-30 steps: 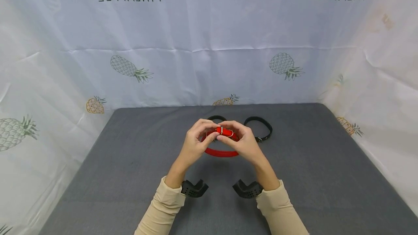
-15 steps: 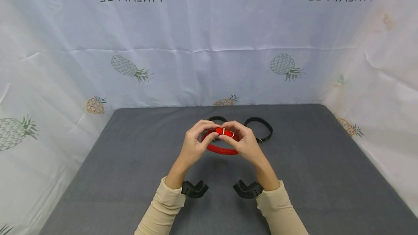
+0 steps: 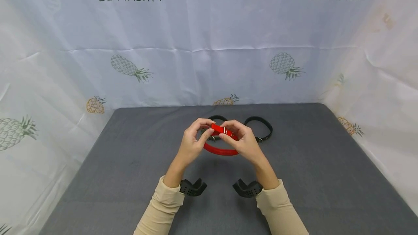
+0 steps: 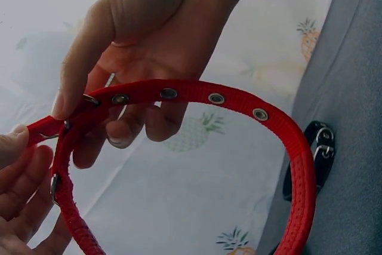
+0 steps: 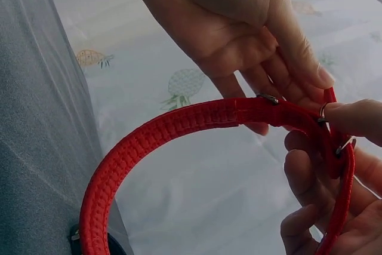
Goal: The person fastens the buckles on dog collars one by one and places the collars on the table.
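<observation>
**Red collar held between both hands above the mat**

Red collar (image 3: 220, 151) hangs in the air as a loop, lifted off the grey mat (image 3: 130, 169), its buckled part at 12 o'clock between the fingertips and its free curve sagging toward 6 o'clock, at the person. Its long axis runs side to side, from 9 to 3 o'clock.

Going from the left: the left hand (image 3: 192, 141) pinches the strap end by the eyelets, thumb on top and fingers curled beneath, as the left wrist view shows. At the middle sits the metal buckle (image 3: 224, 131). The right hand (image 3: 243, 140) pinches the strap just beside the buckle. Both hands are equally near; neither leads.

Beyond the hands, at 12 to 1 o'clock, two black collars (image 3: 261, 128) lie flat on the mat.

On the backdrop (image 3: 209, 28), the word "PINEAPPLE" reads mirrored at 11 and at 1 o'clock, among printed pineapples.
</observation>
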### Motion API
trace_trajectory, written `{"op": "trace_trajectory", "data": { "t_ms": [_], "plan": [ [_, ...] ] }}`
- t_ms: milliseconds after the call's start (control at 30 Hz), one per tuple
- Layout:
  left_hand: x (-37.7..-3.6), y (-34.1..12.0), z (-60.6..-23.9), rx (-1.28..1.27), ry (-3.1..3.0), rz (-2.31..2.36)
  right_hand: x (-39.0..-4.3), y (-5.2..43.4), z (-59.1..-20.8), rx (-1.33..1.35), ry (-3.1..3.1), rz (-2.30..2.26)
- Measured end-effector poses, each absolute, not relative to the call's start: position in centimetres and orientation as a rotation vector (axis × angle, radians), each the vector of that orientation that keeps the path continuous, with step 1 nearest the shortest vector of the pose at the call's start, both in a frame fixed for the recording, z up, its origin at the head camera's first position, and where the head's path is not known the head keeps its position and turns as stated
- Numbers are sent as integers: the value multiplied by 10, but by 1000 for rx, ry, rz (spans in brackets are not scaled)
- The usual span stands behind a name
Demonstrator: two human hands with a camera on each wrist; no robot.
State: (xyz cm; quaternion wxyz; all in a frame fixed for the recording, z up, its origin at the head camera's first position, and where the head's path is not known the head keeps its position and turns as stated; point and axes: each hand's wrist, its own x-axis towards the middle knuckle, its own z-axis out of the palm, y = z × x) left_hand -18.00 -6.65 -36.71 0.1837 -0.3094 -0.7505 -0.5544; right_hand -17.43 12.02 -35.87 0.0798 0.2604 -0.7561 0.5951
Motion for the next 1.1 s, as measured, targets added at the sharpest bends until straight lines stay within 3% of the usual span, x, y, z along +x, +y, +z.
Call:
{"op": "trace_trajectory", "data": {
  "t_ms": [1100],
  "plan": [
    [-178, -64, -367, -874, -2058, -1659, -173, 123, -357, 784, -2219, 1901]
  ]
}}
